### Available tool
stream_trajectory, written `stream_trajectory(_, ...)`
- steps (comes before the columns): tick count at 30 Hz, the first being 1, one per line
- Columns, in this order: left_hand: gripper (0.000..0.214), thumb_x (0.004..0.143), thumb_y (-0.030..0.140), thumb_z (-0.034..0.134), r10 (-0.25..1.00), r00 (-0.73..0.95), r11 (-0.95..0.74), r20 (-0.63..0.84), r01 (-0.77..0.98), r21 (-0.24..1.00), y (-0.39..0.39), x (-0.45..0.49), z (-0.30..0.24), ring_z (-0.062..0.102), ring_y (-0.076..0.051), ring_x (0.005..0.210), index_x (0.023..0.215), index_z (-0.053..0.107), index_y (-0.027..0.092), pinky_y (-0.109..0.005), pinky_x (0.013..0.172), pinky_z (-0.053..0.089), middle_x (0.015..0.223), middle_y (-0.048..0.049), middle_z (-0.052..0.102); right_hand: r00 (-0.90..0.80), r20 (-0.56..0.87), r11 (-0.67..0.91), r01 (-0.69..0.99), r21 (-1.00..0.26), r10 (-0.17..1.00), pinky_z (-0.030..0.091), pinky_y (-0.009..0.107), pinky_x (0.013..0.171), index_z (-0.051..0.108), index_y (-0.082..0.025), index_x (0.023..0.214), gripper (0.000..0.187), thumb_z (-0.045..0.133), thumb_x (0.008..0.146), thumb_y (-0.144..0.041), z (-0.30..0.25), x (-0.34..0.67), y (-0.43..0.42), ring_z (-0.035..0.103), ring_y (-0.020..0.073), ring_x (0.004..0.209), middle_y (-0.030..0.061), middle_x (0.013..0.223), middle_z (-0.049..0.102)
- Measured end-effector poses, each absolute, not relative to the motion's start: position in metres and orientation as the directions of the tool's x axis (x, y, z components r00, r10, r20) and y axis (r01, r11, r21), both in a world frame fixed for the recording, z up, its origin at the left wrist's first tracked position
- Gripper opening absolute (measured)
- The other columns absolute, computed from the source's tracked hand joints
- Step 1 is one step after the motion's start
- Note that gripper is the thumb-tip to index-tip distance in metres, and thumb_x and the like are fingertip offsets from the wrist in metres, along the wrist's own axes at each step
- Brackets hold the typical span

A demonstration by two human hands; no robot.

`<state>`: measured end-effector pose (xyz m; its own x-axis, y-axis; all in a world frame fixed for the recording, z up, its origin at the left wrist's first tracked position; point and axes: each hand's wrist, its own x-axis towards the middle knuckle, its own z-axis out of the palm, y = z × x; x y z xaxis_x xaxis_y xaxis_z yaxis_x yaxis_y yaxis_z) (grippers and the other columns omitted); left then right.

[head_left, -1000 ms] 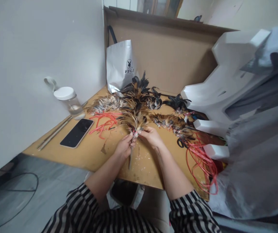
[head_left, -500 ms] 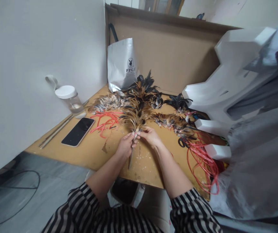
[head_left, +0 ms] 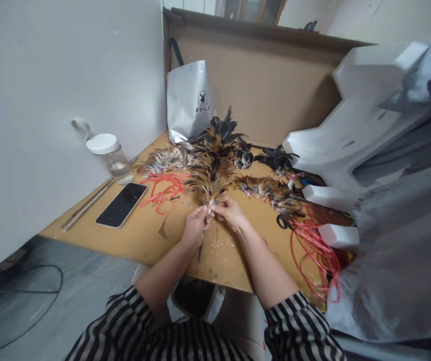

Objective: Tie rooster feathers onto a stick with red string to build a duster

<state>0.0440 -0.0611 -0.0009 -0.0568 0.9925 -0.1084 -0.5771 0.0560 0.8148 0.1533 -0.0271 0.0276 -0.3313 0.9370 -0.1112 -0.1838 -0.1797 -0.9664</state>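
A feather duster (head_left: pixel 211 178) with brown and black feathers lies pointing away from me, its thin stick (head_left: pixel 201 250) coming back toward the table's front edge. My left hand (head_left: pixel 197 223) is closed around the stick just below the lowest feathers. Beside it, the fingers of my right hand (head_left: pixel 231 211) pinch feathers at the base of the plume. A bit of pinkish red shows between the fingertips; what it is, I cannot make out. Loose brown feathers (head_left: pixel 264 188) lie to the right, and paler feathers (head_left: pixel 170 158) to the left.
Red plastic strips (head_left: pixel 168 186) lie left, with more strips (head_left: pixel 315 250) near black-handled scissors (head_left: pixel 283 221) at right. A phone (head_left: pixel 122 205), a lidded jar (head_left: pixel 110 158) and sticks (head_left: pixel 87 204) stand or lie left. Behind are a silver bag (head_left: pixel 188 100) and cardboard (head_left: pixel 268 85); white foam (head_left: pixel 313 145) borders the right.
My right hand's fingers have shifted slightly at the base of the feathers. The left hand keeps its hold on the stick, and the duster has hardly moved.
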Motion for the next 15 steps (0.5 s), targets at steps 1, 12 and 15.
stream_trajectory(1, 0.036, 0.063, 0.044, 0.069, 0.992, -0.059, 0.054, -0.107, -0.575, 0.816, -0.0615, 0.0440, -0.0010, 0.036, -0.003, 0.042, 0.070, 0.057, 0.011, -0.016, 0.035, 0.019, 0.058, 0.0000, 0.054, -0.348, -0.117, -0.188, -0.177, -0.966, 0.930, 0.016, 0.017, 0.036, 0.051, -0.016, 0.066, 0.037, 0.079, 0.051, -0.036, 0.0285, 0.1535, -0.0272, 0.034, 0.0029, 0.036, -0.0047, 0.048, 0.055)
stream_trajectory(12, 0.036, 0.066, 0.045, 0.068, 0.995, -0.067, 0.033, -0.077, -0.505, 0.862, -0.0661, 0.0457, 0.0012, 0.034, -0.003, 0.044, 0.078, 0.060, 0.012, -0.015, 0.039, 0.019, 0.060, 0.0015, 0.051, -0.350, -0.171, -0.233, -0.145, -0.962, 0.921, 0.010, 0.019, 0.033, 0.047, -0.018, 0.065, 0.040, 0.078, 0.051, -0.038, 0.0277, 0.1539, -0.0275, 0.025, 0.0018, 0.032, -0.0059, 0.047, 0.054)
stream_trajectory(15, 0.036, 0.067, 0.045, 0.067, 0.996, -0.056, 0.026, -0.063, -0.499, 0.866, -0.0658, 0.0453, -0.0002, 0.035, -0.003, 0.046, 0.077, 0.060, 0.012, -0.016, 0.040, 0.020, 0.062, 0.0013, 0.052, -0.367, -0.183, -0.254, -0.156, -0.955, 0.912, 0.010, 0.018, 0.033, 0.046, -0.017, 0.065, 0.040, 0.077, 0.052, -0.038, 0.0277, 0.1551, -0.0274, 0.025, 0.0014, 0.032, -0.0059, 0.048, 0.054)
